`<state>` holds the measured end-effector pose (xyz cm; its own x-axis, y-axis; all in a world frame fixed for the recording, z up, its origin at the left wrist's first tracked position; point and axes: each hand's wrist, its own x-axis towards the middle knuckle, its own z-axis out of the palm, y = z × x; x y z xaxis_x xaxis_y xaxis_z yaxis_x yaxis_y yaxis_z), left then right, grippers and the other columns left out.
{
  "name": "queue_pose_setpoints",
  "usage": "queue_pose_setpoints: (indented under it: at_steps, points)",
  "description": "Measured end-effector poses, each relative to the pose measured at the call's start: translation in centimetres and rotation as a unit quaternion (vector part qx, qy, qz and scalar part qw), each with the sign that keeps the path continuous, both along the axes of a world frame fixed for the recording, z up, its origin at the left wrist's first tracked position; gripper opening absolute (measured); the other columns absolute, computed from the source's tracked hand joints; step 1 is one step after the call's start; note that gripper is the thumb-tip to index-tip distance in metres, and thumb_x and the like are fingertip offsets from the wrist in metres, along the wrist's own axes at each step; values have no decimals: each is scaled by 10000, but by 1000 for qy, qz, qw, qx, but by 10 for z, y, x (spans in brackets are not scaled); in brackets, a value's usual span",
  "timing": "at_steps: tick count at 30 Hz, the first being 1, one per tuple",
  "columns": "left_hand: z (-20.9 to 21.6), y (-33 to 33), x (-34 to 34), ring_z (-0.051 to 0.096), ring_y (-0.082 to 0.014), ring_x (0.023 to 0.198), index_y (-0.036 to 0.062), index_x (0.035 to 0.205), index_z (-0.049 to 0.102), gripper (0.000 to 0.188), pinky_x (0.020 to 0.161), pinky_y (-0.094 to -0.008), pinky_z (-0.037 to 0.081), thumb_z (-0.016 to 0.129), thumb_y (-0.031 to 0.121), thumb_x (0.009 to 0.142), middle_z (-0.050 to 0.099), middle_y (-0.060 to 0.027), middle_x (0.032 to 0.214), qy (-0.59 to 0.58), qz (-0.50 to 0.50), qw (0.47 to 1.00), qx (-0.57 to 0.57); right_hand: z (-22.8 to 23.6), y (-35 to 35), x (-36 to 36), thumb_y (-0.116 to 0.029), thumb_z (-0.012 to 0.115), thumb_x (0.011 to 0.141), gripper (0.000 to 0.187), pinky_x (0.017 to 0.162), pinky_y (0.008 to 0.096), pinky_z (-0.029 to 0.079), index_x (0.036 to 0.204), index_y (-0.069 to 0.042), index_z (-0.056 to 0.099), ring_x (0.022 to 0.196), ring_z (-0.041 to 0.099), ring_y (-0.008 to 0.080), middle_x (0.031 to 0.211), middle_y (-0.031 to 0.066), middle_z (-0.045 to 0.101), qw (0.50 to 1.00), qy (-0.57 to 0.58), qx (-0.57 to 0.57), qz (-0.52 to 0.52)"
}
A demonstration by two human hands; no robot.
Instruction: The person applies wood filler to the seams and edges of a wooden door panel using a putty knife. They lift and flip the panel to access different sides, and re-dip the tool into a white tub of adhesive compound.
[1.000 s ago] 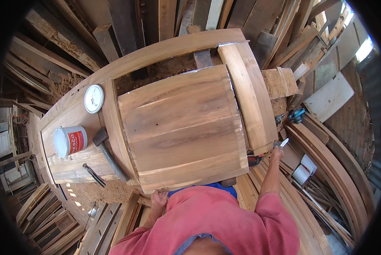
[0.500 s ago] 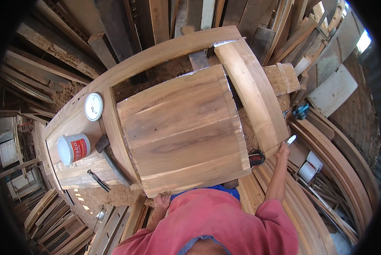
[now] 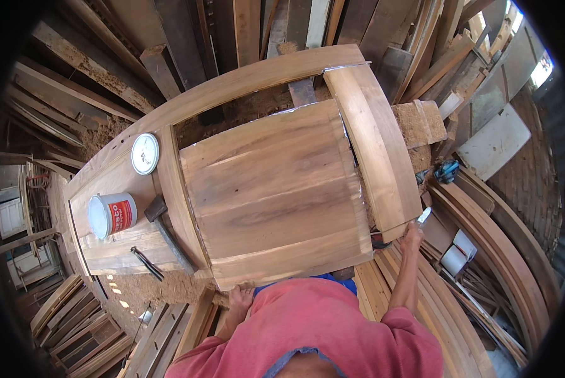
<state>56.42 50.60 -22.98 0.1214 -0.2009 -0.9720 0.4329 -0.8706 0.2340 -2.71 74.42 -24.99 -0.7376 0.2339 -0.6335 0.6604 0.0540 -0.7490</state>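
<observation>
My right hand [image 3: 412, 239] grips a pale-bladed tool [image 3: 425, 215] beside the right frame piece [image 3: 384, 151]. The wooden panel [image 3: 275, 195] lies before me; at its near left corner is my left hand [image 3: 239, 300], whose grip I cannot tell.

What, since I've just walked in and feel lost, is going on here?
A person holds a pale-bladed tool in the right-hand grip, by the near right corner of a wooden frame. The left-hand grip is at the near left corner of a wooden panel, which lies with gaps along its far and right edges. To its left are a hammer, a dark pincer-like tool, a white lid and a white bucket.
</observation>
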Motion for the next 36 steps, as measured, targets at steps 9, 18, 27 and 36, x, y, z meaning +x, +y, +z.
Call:
queue_pose_setpoints:
  at_steps: [9, 18, 27, 36]
  points:
    - [-14, 8, 18, 286, -373, 1433, -12, 1445, 302, 539, 1191, -520, 255, 286, 369, 1063, 288, -202, 1534, 1, 54, 998, 9, 11, 12, -4, -129, 599, 955, 223, 750, 424, 531, 1150, -29, 555, 903, 634, 220, 1046, 74, 637, 996, -25, 71, 40]
    - [-20, 3, 8, 296, -365, 1429, 13, 1442, 322, 519, 1196, -511, 239, 309, 358, 1055, 313, -186, 1525, -24, 75, 997, 24, 39, -14, -1, -107, 619, 936, 245, 673, 381, 542, 1130, 31, 564, 800, 642, 209, 981, 89, 646, 998, 3, 64, 22]
    - [-35, 18, 20, 497, -351, 1192, 28, 1222, 457, 392, 1122, -535, 356, 308, 347, 1052, 508, -174, 1271, -11, 77, 997, 9, 6, -11, -3, -82, 597, 916, 221, 698, 413, 547, 1097, 43, 574, 819, 634, 225, 988, 104, 624, 1000, -5, 6, 8]
    - [-53, -11, 3, 561, -349, 1081, 35, 1153, 484, 373, 1040, -546, 445, 336, 362, 1054, 563, -188, 1152, -12, 98, 995, -8, 14, -26, -1, -89, 591, 957, 166, 719, 405, 544, 1106, -19, 588, 768, 598, 174, 897, 28, 603, 998, -38, 23, -43]
